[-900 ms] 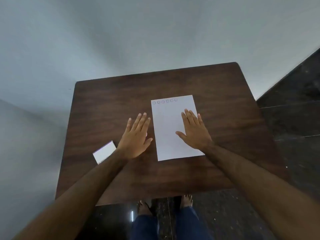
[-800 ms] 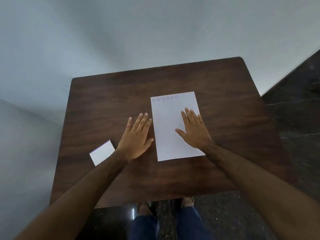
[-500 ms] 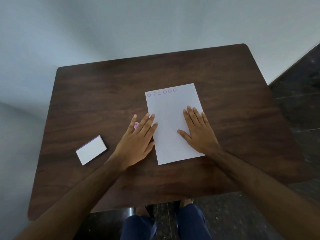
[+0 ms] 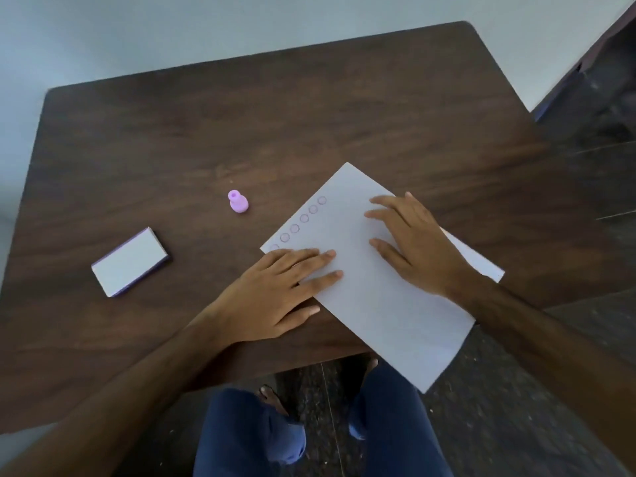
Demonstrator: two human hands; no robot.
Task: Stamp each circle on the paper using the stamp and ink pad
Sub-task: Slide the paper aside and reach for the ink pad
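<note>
Nearest, the paper (image 4: 385, 304) lies skewed, its near corner hanging off the front edge of the surface (image 4: 241, 132) above the person's knees; thin white sheet, flat, likely slides easily on the smooth dark wood-grain top; both hands lie on it, palms down; left hand (image 4: 275, 297) flat and spread, fingertips on the sheet's left edge, heel and thumb on the wood, gripping nothing; right hand (image 4: 420, 249) flat, fingers splayed over the sheet's middle, also gripping nothing; step in hand looks like positioning or squaring the paper, stamping not yet begun; circles (image 4: 299, 222) run in a row along the sheet's far-left short edge, small purple outlines, six or so, the nearest one almost at the left fingertips; whether any is filled is too small to tell.

Left of the hands, well apart from the paper, the ink pad (image 4: 130, 262): flat rectangular case, white lid, purple sides, appears closed; farther back, between pad and paper, the stamp (image 4: 237, 202): small lilac plastic piece, knob on a wider round base, standing upright, untouched.

Next move likely calls for one hand pinning the sheet while the other takes the stamp; the pad lid needs opening first; the overhanging corner may want pulling back on.
</note>
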